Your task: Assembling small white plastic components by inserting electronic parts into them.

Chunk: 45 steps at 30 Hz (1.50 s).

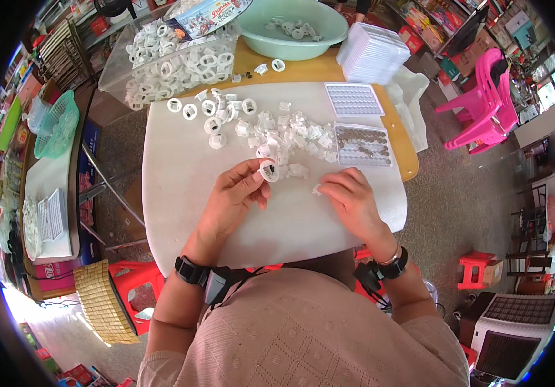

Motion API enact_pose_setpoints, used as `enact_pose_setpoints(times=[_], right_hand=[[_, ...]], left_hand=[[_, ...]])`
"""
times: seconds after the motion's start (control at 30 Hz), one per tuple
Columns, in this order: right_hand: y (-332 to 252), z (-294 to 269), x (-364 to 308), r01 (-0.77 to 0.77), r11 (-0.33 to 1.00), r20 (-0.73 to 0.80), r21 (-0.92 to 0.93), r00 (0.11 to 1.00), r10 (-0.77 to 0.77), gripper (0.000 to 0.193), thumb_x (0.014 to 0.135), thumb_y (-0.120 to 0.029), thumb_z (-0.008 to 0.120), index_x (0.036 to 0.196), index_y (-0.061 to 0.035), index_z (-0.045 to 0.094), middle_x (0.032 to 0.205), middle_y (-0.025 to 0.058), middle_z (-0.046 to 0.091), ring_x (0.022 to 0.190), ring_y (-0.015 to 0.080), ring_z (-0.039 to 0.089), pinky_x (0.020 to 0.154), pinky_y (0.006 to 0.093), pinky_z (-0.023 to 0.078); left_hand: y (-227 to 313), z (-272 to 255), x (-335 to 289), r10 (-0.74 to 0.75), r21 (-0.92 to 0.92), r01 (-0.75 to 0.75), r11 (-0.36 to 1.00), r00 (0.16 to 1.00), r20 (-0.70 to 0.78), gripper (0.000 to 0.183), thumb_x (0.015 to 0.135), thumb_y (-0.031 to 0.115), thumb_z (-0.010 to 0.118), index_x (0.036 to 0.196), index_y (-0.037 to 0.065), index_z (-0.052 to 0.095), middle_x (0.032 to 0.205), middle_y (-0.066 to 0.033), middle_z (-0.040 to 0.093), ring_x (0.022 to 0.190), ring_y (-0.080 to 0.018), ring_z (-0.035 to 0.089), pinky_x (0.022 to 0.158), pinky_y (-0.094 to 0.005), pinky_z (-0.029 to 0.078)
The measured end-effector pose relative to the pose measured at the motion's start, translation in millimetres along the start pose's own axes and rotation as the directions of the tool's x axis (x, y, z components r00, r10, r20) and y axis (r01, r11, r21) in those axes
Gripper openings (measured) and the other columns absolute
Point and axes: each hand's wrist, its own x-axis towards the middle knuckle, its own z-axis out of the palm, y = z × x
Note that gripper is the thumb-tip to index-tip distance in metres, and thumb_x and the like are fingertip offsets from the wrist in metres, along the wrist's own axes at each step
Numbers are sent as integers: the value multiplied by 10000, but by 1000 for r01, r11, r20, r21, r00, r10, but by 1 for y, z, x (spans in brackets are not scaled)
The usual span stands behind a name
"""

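Between the thumb and fingers of my left hand (237, 190) is a round white plastic housing (269, 171) with a dark part in its middle. My right hand (353, 198) is a little to the right, fingers pinched on a small white plastic piece (317, 189), mostly hidden by the fingertips. Just beyond both hands lies a loose heap of small white plastic parts (300, 132). Several more round white housings (213, 124) with dark centres are grouped at the far left of the white board (181, 187).
A white tray (363, 145) of small grey round pieces lies at right, below another white tray (353, 100). Behind are a clear bin (113, 80) full of white rings, a green basin (293, 48) and stacked white trays (373, 55). Pink chairs (484, 106) stand right.
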Motion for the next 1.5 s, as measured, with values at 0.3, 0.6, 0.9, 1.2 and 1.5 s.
enact_pose_setpoints(times=[0.3, 0.6, 0.9, 1.2, 1.5], right_hand=[[-18, -7, -4, -231, 973, -12, -15, 973, 231, 149, 705, -50, 669, 843, -53, 611, 855, 77, 575, 801, 270, 550, 708, 369, 463], [-24, -8, -5, -271, 962, -26, 37, 962, 272, 105, 742, -14, 629, 842, -46, 624, 777, 87, 598, 726, 265, 587, 628, 360, 491], [-26, -6, -3, -362, 907, -26, 216, 926, 376, 131, 752, 15, 617, 871, -38, 631, 819, 110, 609, 731, 278, 605, 626, 354, 509], [-41, -16, 24, -384, 805, -54, 452, 889, 455, 108, 804, 15, 621, 910, -8, 632, 818, 85, 619, 714, 177, 605, 615, 284, 482], [-56, 1, 46, -316, 721, 17, 617, 921, 389, 120, 810, 45, 623, 912, -12, 648, 808, 52, 610, 752, 123, 593, 668, 239, 462]], left_hand=[[4, 2, -2, -8, 54, 7, 998, 1000, 27, 292, 947, 143, 505, 1194, -11, 533, 821, -25, 573, 739, -108, 548, 646, -244, 448], [1, 1, 0, -22, 40, 21, 999, 999, 40, 289, 943, 128, 504, 1196, -9, 533, 842, -31, 576, 756, -111, 551, 646, -248, 454], [5, 6, -6, 11, 38, -12, 999, 1000, 26, 305, 938, 136, 518, 1194, -30, 517, 853, -42, 588, 741, -121, 558, 629, -250, 448], [2, 2, -6, 10, 69, -14, 998, 999, 49, 295, 914, 120, 541, 1174, -18, 548, 907, -44, 601, 770, -111, 558, 651, -236, 453], [-3, -3, -2, 37, 17, -40, 999, 988, 147, 283, 923, 99, 541, 1189, 6, 570, 985, -43, 614, 846, -119, 560, 719, -260, 480]])
